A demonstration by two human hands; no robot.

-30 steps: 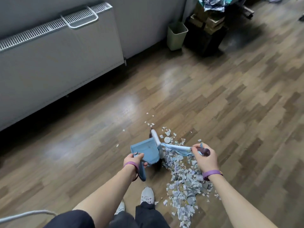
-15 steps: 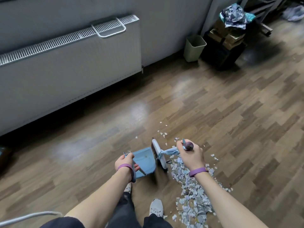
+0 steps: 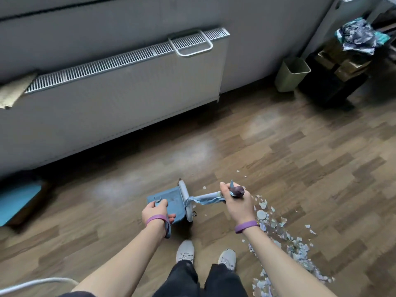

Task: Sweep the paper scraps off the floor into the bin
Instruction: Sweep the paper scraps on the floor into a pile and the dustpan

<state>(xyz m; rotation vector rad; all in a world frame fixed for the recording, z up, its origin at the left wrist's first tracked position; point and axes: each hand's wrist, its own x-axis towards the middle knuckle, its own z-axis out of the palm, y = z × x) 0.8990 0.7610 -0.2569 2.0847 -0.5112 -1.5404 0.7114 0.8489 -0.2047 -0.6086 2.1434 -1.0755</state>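
Radiator (image 3: 120,86) along wall; stacked boxes (image 3: 340,63) far right.

floor (image 3: 278,151): wood-look planks, glossy sheen | dustpan (image 3: 169,197): smooth matt blue plastic | scraps (image 3: 297,249): torn paper | radiator (image 3: 128,97): matt white metal

The dustpan (image 3: 169,200) sat in the left hand (image 3: 155,211), ahead of the shoes (image 3: 185,251) | the brush (image 3: 186,200) lay against its right edge, handle in the right hand (image 3: 235,203) | paper scraps (image 3: 295,243) lay on the floor (image 3: 300,168) to the right | the bin (image 3: 292,75) stood at the wall (image 3: 257,28), well apart, right of the radiator (image 3: 120,88)
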